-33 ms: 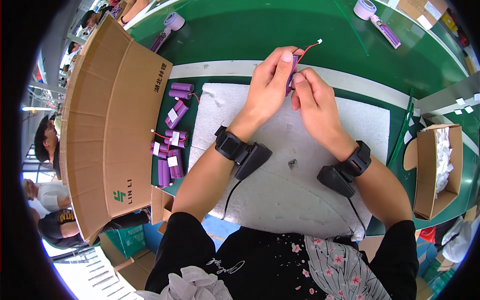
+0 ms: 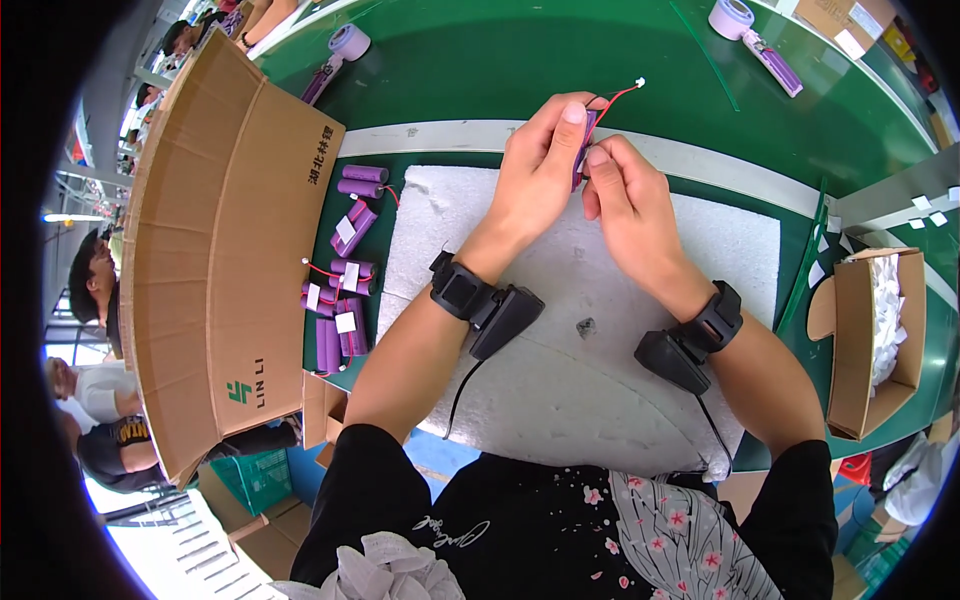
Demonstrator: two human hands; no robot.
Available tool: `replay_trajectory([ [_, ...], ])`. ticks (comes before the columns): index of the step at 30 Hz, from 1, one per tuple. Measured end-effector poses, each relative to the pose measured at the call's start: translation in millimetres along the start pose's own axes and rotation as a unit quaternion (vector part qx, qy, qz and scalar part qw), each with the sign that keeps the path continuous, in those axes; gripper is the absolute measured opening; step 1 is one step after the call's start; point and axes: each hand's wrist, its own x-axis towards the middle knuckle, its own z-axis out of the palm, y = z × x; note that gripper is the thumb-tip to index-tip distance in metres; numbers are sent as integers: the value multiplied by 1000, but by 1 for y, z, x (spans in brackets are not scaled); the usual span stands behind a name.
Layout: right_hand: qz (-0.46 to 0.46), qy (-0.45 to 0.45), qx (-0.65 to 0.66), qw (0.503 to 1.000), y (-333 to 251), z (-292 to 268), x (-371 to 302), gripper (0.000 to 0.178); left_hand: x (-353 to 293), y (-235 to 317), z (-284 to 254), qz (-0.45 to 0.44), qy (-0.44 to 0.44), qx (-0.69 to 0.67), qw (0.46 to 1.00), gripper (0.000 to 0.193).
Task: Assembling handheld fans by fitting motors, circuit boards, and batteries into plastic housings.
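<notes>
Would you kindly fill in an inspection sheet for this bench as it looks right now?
Surface: white foam mat on a green bench.
Job's things: purple battery pack held up between left hand and right hand, above the mat.
Clutter: loose purple packs left of the mat; large cardboard flap; small carton of white pieces at right; tape rolls at the far edge.
Fingers: both hands pinch the pack.
Cables: red and black lead with white plug; a black wrist unit with cord on each forearm.
Surroundings: other people at left.
</notes>
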Motion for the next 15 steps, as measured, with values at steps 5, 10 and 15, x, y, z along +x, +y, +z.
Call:
replay_trajectory([
  [5, -6, -1, -6, 1000, 2, 0, 1, 17, 0, -1, -1, 16, -1, 11, 1000, 41],
  [10, -23, 15, -6, 1000, 7, 0, 2, 13, 1, 3, 0, 23, -1, 28, 999, 39],
  [15, -27, 28, 9, 999, 8, -2, 4, 11, 0, 1, 2, 56, 3, 44, 997, 38],
])
